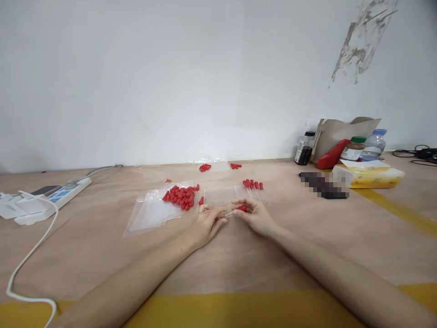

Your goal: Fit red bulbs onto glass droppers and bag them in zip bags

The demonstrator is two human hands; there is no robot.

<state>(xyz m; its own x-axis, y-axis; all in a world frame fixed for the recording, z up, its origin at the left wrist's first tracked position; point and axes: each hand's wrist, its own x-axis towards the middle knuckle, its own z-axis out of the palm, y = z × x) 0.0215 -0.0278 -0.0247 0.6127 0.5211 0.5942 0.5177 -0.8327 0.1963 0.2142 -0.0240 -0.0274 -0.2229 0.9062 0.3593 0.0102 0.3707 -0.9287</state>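
The forearms (136, 275) run out of frame. Over the tabletop (218, 269), the right hand's (256, 217) grip pinches a red bulb (243, 207), partly hidden; a faint tube (229, 214) reaches the left hand (206, 226), whose grip I cannot tell. Beyond, heaped bulbs (180, 197) overlap plastic bags (148, 213); a dark object (324, 185) is pixelated.

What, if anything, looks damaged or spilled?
The wall has a damaged patch at upper right, where its surface looks peeled and brownish against the pale paint. No spill shows near the left hand or right hand.
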